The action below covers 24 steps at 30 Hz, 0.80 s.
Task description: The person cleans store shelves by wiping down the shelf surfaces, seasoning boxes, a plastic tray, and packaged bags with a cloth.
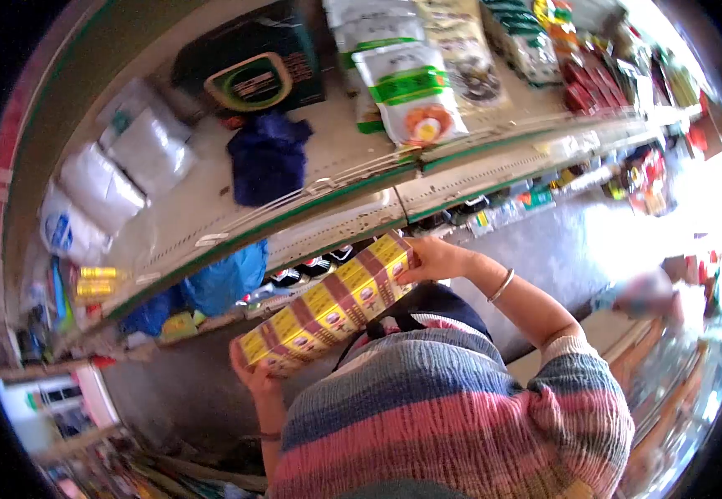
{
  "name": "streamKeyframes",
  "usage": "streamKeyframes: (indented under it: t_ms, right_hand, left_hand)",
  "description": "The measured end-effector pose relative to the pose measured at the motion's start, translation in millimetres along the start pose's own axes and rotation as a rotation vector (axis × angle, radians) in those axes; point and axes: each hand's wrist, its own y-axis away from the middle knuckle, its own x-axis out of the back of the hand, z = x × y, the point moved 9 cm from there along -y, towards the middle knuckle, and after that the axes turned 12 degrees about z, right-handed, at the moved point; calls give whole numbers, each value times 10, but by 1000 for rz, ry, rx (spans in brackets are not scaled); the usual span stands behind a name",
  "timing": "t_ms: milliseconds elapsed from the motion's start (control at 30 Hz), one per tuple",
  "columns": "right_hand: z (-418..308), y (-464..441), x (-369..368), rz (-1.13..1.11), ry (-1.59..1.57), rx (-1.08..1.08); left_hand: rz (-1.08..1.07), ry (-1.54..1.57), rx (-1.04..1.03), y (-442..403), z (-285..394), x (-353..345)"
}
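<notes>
A long block of yellow-and-brown boxes (328, 312), standing in a row, is held level in front of my body. My left hand (254, 374) grips its left end, fingers closed around the edge. At the other end my right hand (432, 259) clasps the far side, with a bangle on that wrist. Whether the boxes are bound together or are one printed pack, I cannot tell. Just beyond the block lies the front edge of the lower shelf.
The shelf (203, 195) ahead carries a dark green box (249, 66), a dark blue cloth (269, 158), white packs (103, 187) and food pouches (411, 96). A blue plastic bag (226, 279) and dark-capped bottles (315, 266) sit lower. Glass (685, 391) stands at right.
</notes>
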Motion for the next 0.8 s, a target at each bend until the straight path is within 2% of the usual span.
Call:
streamKeyframes:
  t_ms: [67, 133, 200, 233, 367, 400, 433, 467, 600, 700, 800]
  right_hand:
    - [498, 122, 206, 86, 49, -77]
    - [793, 280, 545, 248, -24, -111]
    - [901, 436, 975, 452, -28, -31]
    - [1015, 517, 1183, 454, 68, -108]
    - [1326, 686, 1938, 838, 323, 231]
    - [1522, 667, 2081, 819, 261, 76]
    - [1684, 658, 2210, 864, 323, 66]
    - [1755, 680, 2345, 926, 272, 102]
    - [2270, 507, 2782, 981, 263, -87]
    - [2622, 283, 3017, 1000, 295, -195]
    - [2865, 89, 3231, 1004, 312, -252]
  left_hand:
    - [-211, -38, 134, -81, -320, -523]
    - [-306, -103, 113, -108, -623, -896]
    - [-398, -148, 220, -52, -859, -1369]
    - [-423, -241, 224, -86, -1024, -1526]
    - [-560, -492, 234, -121, -1570, -2367]
    - [-602, -497, 207, -140, -1676, -2595]
    - [-617, -526, 193, -149, -1770, -2821]
    - [-629, -551, 179, -167, -1863, -3029]
    - [-614, -583, 273, -344, -2382, -3606]
    - [-455, -558, 422, -352, -2708, -3881]
    - [-355, -517, 432, -301, -2911, -4137]
